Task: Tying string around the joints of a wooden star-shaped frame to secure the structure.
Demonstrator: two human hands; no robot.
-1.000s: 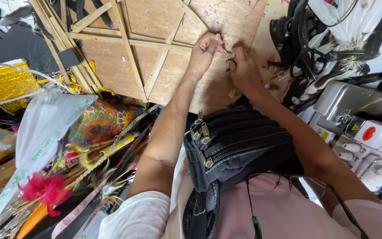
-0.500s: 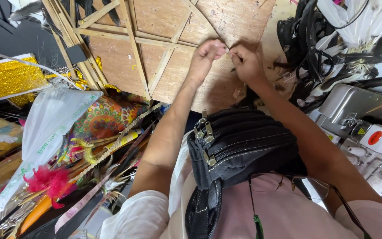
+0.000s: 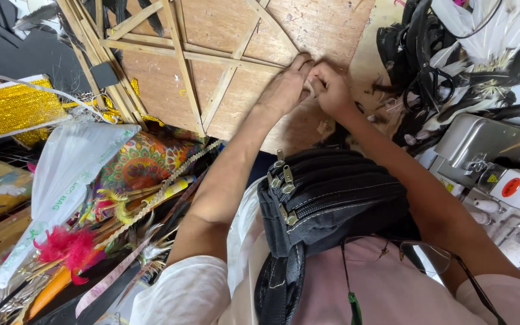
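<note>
Cane frame on a wooden board

The frame (image 3: 183,57) of thin pale strips lies flat on the brown board (image 3: 224,24); its crossing strips meet at a joint pinched under both hands' fingers (image 3: 308,75).

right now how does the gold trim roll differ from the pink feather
The gold trim roll is glittery gold, blocky and wound flat, lying at far left above the plastic bag. The pink feather is fluffy, bright pink and loose, lying lower, below that bag. Both lie left of the left hand, untouched.
</note>
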